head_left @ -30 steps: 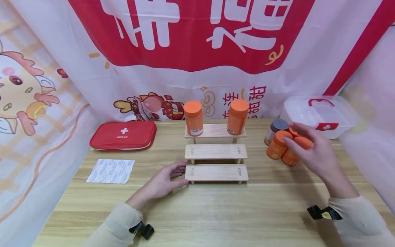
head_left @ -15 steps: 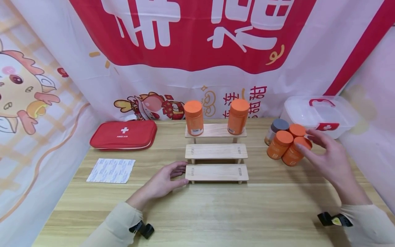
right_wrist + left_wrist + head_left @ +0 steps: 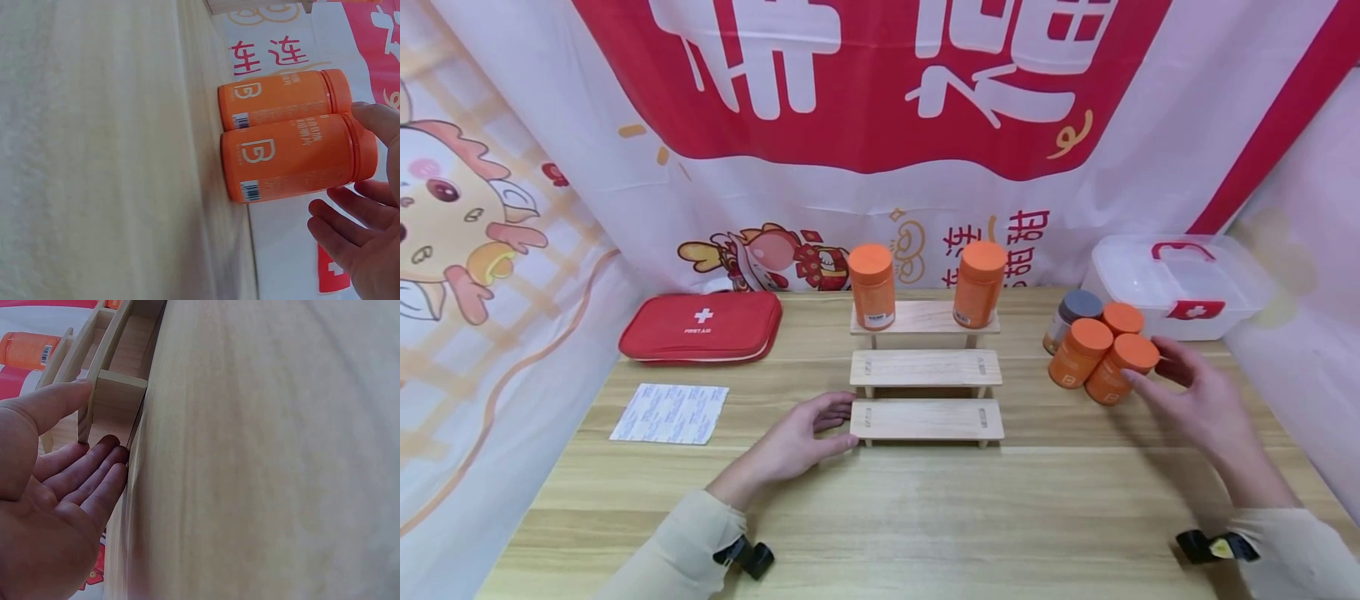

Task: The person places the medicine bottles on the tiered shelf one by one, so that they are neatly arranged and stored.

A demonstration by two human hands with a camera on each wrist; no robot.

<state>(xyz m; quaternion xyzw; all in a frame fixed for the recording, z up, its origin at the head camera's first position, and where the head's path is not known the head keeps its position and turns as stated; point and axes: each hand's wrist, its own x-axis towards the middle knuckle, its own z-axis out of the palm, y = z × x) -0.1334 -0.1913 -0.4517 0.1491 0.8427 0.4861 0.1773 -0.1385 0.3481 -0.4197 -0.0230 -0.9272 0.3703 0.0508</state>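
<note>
My left hand (image 3: 808, 437) is at the left end of the lowest step of a pale wooden three-step stand (image 3: 927, 419). In the left wrist view its thumb and index fingertip hold the board's end between them; the other fingers lie loosely below. My right hand (image 3: 1198, 408) is around the cap of an orange bottle (image 3: 1111, 383), the front right one of a cluster. Thumb and index fingertip lie on opposite sides of the cap in the right wrist view. Beside it stand another orange bottle (image 3: 1075, 367), one behind (image 3: 1123, 317), and a grey-capped bottle (image 3: 1063, 329).
Two orange bottles, left (image 3: 872, 292) and right (image 3: 980, 287), stand on the top step. A red first aid pouch (image 3: 700, 329) and a white printed sheet (image 3: 672, 414) lie at left. A clear plastic box (image 3: 1172, 283) stands behind the cluster against the fabric backdrop (image 3: 820, 200).
My right hand has drawn back from over the cluster toward the right and lower, and its thumb and fingers have come round the front right bottle's cap. The left hand stays put.
</note>
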